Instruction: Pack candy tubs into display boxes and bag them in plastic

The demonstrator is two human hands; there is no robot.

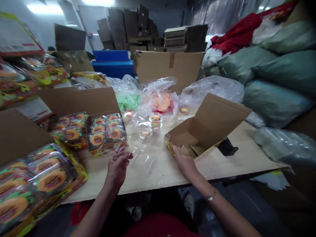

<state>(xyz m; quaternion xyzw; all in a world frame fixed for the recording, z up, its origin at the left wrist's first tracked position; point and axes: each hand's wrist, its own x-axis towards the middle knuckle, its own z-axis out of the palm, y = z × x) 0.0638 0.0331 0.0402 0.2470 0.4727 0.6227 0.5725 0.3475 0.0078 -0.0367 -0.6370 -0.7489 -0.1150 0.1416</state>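
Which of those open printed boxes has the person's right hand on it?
The cardboard box at right, its left edge under the right hand. No burger packs show inside it, whereas the left-side boxes hold rows of them.

I have the right hand (185, 163) gripping the near left edge of the open cardboard box (209, 113), its lid raised. Left of that box, I see the left hand (117, 168), fingers curled; from here I cannot tell whether it touches the clear plastic. Farther left of the box sit rows of burger-shaped pieces (97, 139) in clear packs; right of it, green sacks (274, 100) are piled
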